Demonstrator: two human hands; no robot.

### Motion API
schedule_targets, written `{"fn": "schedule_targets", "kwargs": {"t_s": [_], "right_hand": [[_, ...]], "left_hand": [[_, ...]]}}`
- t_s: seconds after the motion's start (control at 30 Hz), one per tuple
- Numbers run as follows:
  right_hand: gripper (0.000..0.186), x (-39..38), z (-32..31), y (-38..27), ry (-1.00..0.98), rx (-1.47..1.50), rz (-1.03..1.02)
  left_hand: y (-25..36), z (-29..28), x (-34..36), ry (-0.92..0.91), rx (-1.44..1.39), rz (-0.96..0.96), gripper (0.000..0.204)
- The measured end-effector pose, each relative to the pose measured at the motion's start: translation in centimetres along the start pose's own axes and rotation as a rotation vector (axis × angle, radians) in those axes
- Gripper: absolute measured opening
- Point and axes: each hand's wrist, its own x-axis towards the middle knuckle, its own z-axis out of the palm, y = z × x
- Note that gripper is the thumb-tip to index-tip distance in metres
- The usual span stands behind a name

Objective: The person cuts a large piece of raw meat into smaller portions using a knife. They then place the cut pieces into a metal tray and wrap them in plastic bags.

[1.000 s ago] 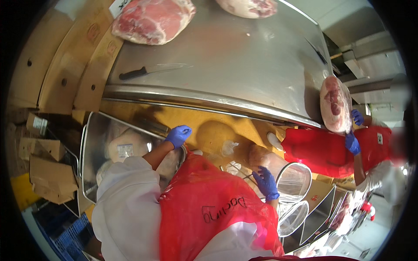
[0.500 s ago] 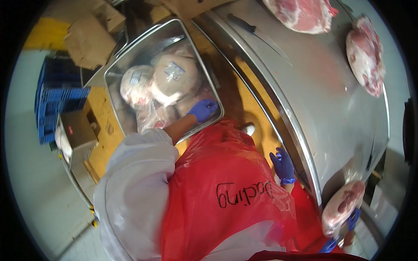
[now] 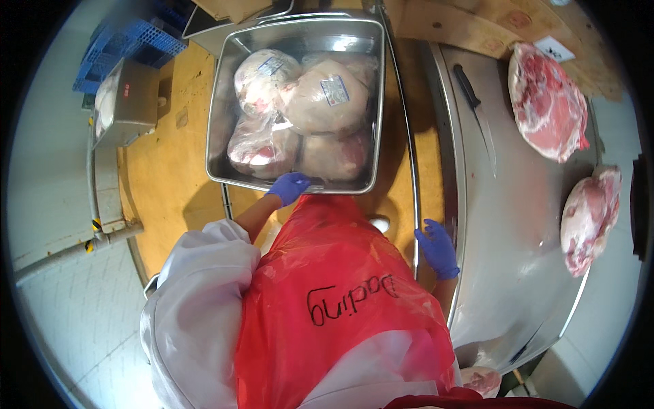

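Observation:
In front of me stands a deep metal tub point(image 3: 379, 102) holding several large cuts of meat in clear plastic bags. A round pale bagged cut point(image 3: 323, 112) with a label lies at its right, and a smaller labelled one point(image 3: 262, 78) lies beside it. My left hand point(image 3: 289, 187), in a blue glove, is closed over the tub's near rim. My right hand point(image 3: 437, 249), also blue-gloved, hangs by the edge of the steel table point(image 3: 504, 225), its fingers apart and holding nothing.
A black-handled knife point(image 3: 474, 102) lies on the table, left of a raw cut of meat point(image 3: 548, 102). Another raw cut point(image 3: 590, 218) sits nearer, and a third point(image 3: 481, 380) is partly hidden below. Blue crates point(image 3: 126, 51) and a metal box point(image 3: 129, 102) stand at the left.
My view has turned, so the tub now sits straight ahead. My left hand has shifted from the tub's right corner to its near rim. Another person's gloved hands have left view.

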Motion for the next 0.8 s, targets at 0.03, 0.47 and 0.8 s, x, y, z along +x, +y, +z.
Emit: {"fn": "schedule_targets", "kwargs": {"t_s": [0.03,0.47,0.8], "right_hand": [[0.051,0.6,0.4,-1.3,-0.017,0.0,0.0],[0.047,3.2,6.5,-10.6,-0.153,-0.102,0.152],[0.045,1.8,7.3,-13.0,-0.118,-0.023,0.443]], "left_hand": [[-1.5,-1.2,0.2,0.025,-0.054,-0.048,0.035],[-12.9,-13.1,24.9,0.682,-0.148,-0.121,0.059],[-11.5,-17.6,38.1,0.137,-0.074,-0.132,0.071]]}}
